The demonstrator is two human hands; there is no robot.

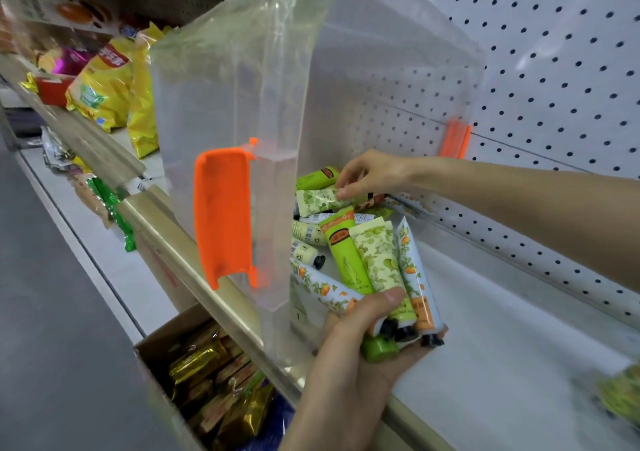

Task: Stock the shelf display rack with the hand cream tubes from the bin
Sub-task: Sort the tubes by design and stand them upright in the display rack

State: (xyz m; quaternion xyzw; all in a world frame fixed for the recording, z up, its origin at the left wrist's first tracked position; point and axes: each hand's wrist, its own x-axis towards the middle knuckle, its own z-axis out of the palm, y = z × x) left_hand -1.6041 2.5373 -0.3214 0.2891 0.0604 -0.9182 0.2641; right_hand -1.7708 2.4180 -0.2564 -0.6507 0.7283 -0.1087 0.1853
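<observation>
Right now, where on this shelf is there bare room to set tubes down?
The white shelf is bare right of the left hand, between the pegboard and the front rail, up to a blurred green thing. It is crowded at the mouth of the clear bin, where hand cream tubes pile and the right hand pinches one.

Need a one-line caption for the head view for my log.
Left hand holds a bunch of hand cream tubes; right hand pinches a leaf-print tube inside the tipped bin.
</observation>
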